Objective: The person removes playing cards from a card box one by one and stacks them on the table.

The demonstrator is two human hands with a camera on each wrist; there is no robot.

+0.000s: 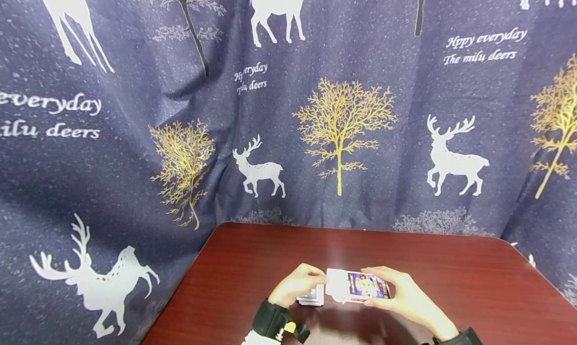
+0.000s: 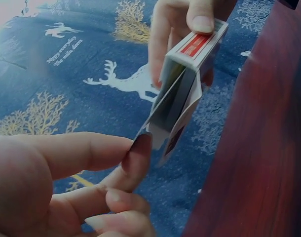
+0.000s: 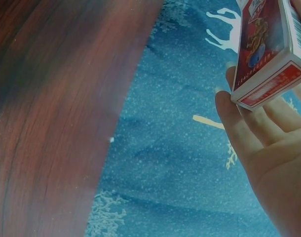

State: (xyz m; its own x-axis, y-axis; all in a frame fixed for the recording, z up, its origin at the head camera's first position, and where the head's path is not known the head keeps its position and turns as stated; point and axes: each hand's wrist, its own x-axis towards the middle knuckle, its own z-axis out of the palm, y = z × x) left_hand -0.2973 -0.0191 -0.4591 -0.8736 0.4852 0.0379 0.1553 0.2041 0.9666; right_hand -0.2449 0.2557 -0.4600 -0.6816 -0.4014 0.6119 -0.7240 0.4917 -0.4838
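Card box [image 1: 367,286], held up over the near middle of the table, with its open end turned left and a purple-and-yellow printed panel facing up. Gripped near its right end by the right hand [image 1: 403,292], with the thumb on the near side and fingers on the far side, parted just by the box's width. Pinched at the left by the left hand [image 1: 295,282], with fingertips closed together on a thin sheet [image 1: 332,282] at the open end, and with the remaining fingers loosely curled; cannot tell whether flap or card. Dark within the mouth of the box, beside another loose panel, as seen from the left wrist. Closed at the other end, with a red label, in the right wrist view.

Just below the left hand, on the table, a stack of white-edged cards [image 1: 314,297], partly covered by that hand and so hard to count. Around the wrists, a black left band [image 1: 270,319] and a black right band [image 1: 464,338], cut off by the near edge of view. Beneath all this, a red-brown table [image 1: 243,265]; behind it and along the left, a dark blue curtain [image 1: 279,114] printed with white deer and yellow trees.
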